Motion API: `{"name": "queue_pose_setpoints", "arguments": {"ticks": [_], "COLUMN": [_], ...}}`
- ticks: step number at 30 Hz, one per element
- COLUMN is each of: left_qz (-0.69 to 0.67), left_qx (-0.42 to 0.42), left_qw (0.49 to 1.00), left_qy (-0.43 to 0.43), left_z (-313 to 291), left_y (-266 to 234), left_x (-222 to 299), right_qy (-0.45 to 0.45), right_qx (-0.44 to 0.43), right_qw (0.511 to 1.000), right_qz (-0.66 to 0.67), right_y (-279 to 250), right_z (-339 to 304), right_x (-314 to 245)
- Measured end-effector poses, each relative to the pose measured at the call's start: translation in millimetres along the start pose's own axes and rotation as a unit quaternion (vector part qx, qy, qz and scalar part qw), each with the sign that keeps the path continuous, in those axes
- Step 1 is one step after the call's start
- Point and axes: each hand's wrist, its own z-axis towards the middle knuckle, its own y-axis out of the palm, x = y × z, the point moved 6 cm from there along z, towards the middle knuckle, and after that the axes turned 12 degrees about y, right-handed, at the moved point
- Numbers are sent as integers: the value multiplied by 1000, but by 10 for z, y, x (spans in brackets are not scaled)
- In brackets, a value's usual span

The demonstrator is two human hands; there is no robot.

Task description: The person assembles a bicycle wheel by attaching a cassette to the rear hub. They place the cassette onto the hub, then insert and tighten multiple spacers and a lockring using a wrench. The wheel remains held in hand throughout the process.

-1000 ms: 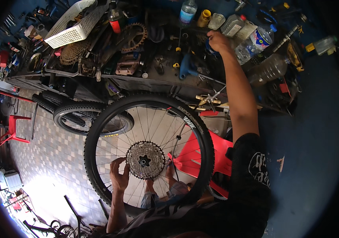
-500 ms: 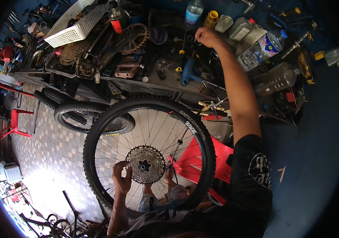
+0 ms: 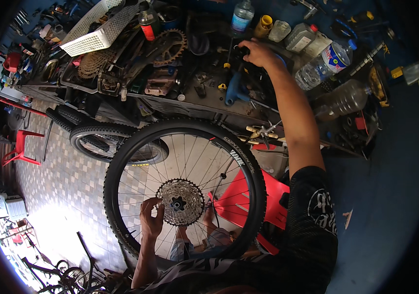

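Observation:
A bicycle wheel with a black knobby tyre (image 3: 115, 196) stands before me, its silver cassette (image 3: 190, 184) facing up toward me around a dark hub centre. Beside the cassette's left edge is my left hand (image 3: 150, 218), thumb and fingers curled in a pinch; anything between the fingertips is too small to make out. My right arm stretches over the cluttered workbench (image 3: 197, 105). There my right hand (image 3: 257, 53) reaches down among dark tools, fingers bent, and what they grip is hidden. A blue-handled tool (image 3: 236, 90) lies just nearer than that hand.
Bottles, including a clear one with a blue cap (image 3: 324, 63), crowd the bench's right side. A white basket (image 3: 94, 41) and a chainring (image 3: 175, 46) are at its left. Below are a red chair (image 3: 273, 196), spare tyres (image 3: 84, 134) and another person's legs (image 3: 214, 235).
My right hand has lowered slightly toward the bench, its fingers now turned down among the tools. The left hand and wheel stay almost where they were.

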Motion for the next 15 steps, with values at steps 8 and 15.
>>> {"name": "queue_pose_setpoints", "arguments": {"ticks": [8, 15], "left_qz": [-17, -23], "left_qx": [1, 0], "left_qw": [999, 999], "left_qy": [-38, -25], "left_z": [-6, 5], "left_y": [-34, 29], "left_x": [91, 147], "right_qy": [-27, -59], "right_qx": [-68, -61], "right_qw": [997, 995], "right_qz": [38, 47], "right_y": [-98, 73], "right_z": [25, -14], "right_x": [-74, -158]}}
